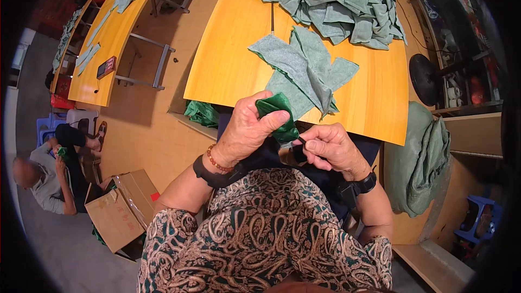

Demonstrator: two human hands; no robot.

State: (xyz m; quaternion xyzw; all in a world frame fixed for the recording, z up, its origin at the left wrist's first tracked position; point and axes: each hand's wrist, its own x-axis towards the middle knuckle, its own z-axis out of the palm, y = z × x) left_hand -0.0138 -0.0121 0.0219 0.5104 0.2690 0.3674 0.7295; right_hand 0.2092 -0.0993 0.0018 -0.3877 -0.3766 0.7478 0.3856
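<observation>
Just in front of my chest, my left hand [239,130] grips a shiny dark green fabric piece [275,109], its thumb pressed across the front. The cloth looks folded or pouch-like. My right hand [332,149] is closed in a pinch at the lower right corner of that fabric, on a thin dark strip or stick whose kind I cannot make out. Beyond my hands, several loose pale green fabric pieces [304,68] lie crossed over each other on the yellow wooden table [374,97]. A large heap of similar pieces [347,5] covers its far end.
To the left stands another long table [84,89] with fabric strips and a small dark device [106,67]. A seated person [46,179] handles green cloth beside a cardboard box [127,206]. At right are a big green bundle [412,157], a round black object [423,73] and shelves.
</observation>
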